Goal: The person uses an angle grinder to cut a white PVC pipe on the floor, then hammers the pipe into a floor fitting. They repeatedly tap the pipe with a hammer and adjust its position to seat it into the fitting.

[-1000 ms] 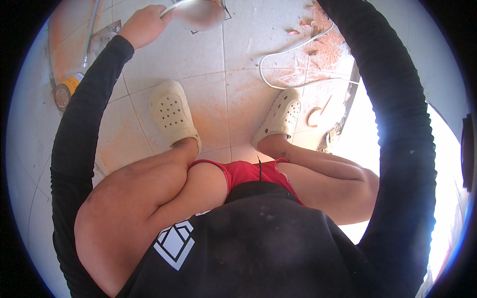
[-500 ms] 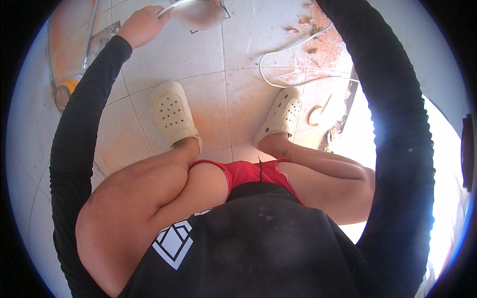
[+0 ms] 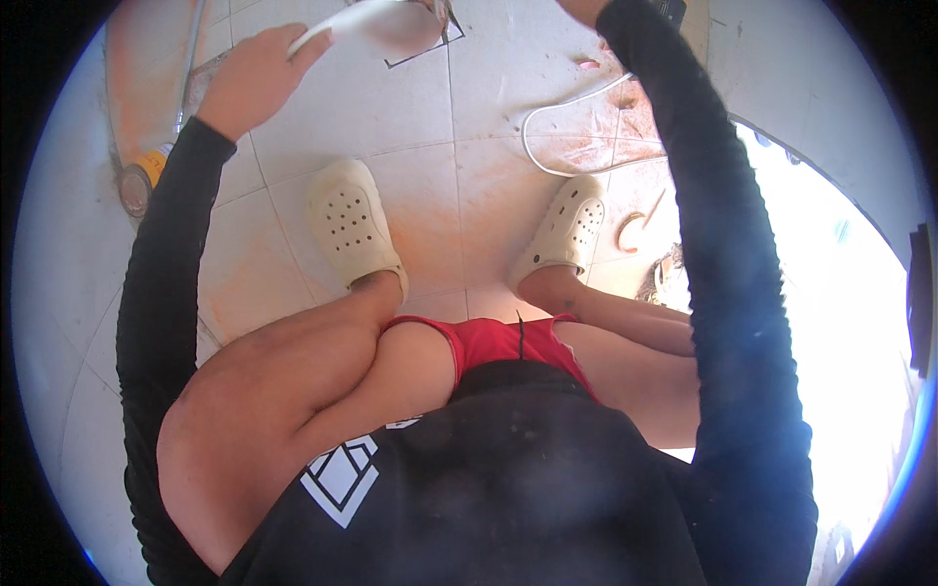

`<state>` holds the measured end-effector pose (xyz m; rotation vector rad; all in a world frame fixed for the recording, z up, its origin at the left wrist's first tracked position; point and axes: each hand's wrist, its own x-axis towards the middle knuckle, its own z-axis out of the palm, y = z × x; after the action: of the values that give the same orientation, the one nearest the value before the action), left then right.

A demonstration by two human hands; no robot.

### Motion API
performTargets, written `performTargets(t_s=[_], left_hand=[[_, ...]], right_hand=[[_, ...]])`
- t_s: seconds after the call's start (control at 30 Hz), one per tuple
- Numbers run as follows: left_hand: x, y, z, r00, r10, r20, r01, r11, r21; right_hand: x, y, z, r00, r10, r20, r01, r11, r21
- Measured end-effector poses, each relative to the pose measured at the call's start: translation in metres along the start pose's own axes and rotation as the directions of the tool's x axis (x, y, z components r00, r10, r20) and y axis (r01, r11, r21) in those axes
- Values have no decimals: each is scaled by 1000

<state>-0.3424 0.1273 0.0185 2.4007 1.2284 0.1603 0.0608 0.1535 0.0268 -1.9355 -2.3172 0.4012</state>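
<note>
One white object, partly blurred, is grasped at eleven o'clock, the left hand curling its fingers round it, but the cropped right hand's fingers at one o'clock, and what remains, cannot be told.

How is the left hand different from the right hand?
The left hand shows almost whole, while the right hand is mostly cut off by the picture's top edge. The left hand visibly grips a white curved strip; whether the right hand holds anything is out of sight. Both reach out of black sleeves.
</note>
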Motion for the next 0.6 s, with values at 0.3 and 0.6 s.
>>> performTargets(t_s=[0.3,0.6], left_hand=[[-1,40,-32,969,-75,234,35,985,169],[19,46,-39,974,162,161,-201,942,269]], right_hand=[[-121,-56,50,865,502,-26,-448,793,413],[-168,-105,67,709,705,21,-595,581,555]])
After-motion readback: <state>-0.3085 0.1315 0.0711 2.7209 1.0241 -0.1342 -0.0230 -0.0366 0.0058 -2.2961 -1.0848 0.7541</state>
